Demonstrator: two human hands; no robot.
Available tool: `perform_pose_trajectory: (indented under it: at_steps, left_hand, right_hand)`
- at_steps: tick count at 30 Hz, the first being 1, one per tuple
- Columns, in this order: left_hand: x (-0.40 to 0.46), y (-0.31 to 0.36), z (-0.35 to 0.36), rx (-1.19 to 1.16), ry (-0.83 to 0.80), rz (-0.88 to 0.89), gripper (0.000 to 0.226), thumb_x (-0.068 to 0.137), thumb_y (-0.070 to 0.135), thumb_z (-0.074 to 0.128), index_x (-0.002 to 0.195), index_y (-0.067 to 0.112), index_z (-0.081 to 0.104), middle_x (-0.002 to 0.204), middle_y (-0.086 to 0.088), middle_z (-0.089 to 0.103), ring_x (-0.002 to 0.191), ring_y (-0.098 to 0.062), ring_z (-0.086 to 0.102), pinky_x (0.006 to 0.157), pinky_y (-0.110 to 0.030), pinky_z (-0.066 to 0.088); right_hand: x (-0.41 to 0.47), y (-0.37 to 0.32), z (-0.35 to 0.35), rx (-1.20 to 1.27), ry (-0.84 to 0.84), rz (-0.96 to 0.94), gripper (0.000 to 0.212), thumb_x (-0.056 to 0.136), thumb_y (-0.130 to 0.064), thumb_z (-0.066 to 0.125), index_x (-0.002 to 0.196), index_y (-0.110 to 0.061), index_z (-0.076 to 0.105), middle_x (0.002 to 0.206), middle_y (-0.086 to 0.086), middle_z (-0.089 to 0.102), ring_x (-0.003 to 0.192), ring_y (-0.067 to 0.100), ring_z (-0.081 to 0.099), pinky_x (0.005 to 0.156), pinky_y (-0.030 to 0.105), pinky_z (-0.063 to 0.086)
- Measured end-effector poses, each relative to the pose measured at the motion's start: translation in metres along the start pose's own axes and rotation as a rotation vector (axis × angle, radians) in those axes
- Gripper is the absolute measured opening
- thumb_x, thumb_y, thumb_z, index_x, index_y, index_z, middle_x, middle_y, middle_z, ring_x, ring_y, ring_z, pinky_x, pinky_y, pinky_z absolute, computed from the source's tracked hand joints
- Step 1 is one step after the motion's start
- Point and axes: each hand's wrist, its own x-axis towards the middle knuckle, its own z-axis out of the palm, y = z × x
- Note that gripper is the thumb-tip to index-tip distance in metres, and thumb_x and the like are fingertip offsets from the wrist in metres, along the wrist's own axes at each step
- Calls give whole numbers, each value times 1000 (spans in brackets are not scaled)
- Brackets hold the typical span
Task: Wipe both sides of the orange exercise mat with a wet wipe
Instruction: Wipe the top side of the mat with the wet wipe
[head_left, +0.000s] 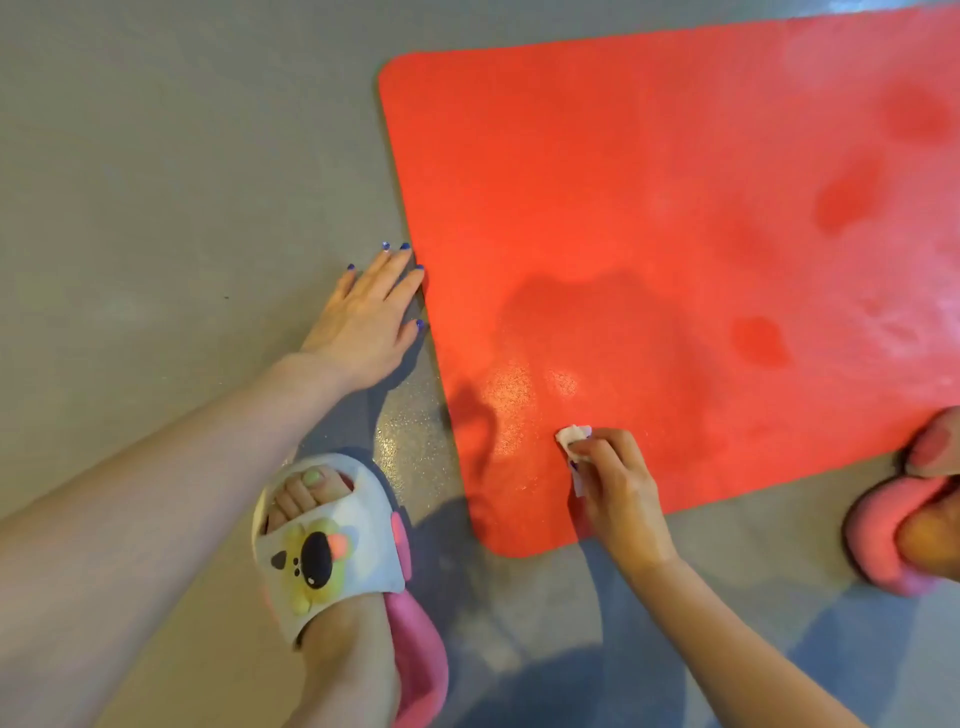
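Observation:
The orange exercise mat (649, 234) lies flat on the grey floor and fills the upper right of the view, with damp streaks and darker patches on its surface. My right hand (618, 488) holds a small crumpled white wet wipe (571, 435) against the mat near its front left corner. My left hand (366, 317) lies flat on the floor with straight fingers, its fingertips touching the mat's left edge.
My left foot in a white and pink slipper (332, 551) stands on the grey floor (156, 182) just left of the mat's front corner. My right foot in a pink slipper (898, 525) stands at the mat's front edge, far right.

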Motion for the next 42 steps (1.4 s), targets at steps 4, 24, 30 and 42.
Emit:
perform_pose_trajectory:
  at_steps: [4, 24, 30, 42]
  left_hand:
    - [17, -9, 6, -16, 50, -16, 64, 105, 30, 47, 160, 11, 21, 170, -5, 3, 157, -22, -1, 126, -48, 4]
    - [67, -22, 25, 103, 197, 107, 64, 102, 39, 29, 159, 10, 26, 169, -7, 16, 156, -23, 11, 125, -49, 9]
    - [67, -20, 29, 105, 230, 101, 64, 102, 39, 30, 159, 10, 26, 169, -7, 15, 156, -23, 11, 125, -47, 7]
    - [66, -25, 27, 115, 217, 100, 65, 101, 40, 29, 160, 11, 26, 169, -6, 15, 156, -22, 10, 125, -45, 4]
  right_hand:
    - [44, -52, 63, 15, -99, -122, 15, 91, -2, 54, 102, -3, 64, 100, 11, 58, 88, 29, 59, 80, 38, 50]
    - [116, -75, 85, -161, 2, -222, 13, 86, -10, 64, 95, -18, 67, 102, -2, 64, 92, 22, 55, 84, 37, 37]
    - [50, -28, 44, -143, 27, -175, 9, 93, -12, 59, 95, -16, 67, 100, 0, 63, 86, 25, 59, 77, 34, 36]
    - [88, -20, 41, -201, 94, -168, 7, 92, -15, 63, 94, -16, 70, 101, -1, 63, 86, 23, 56, 79, 38, 37]
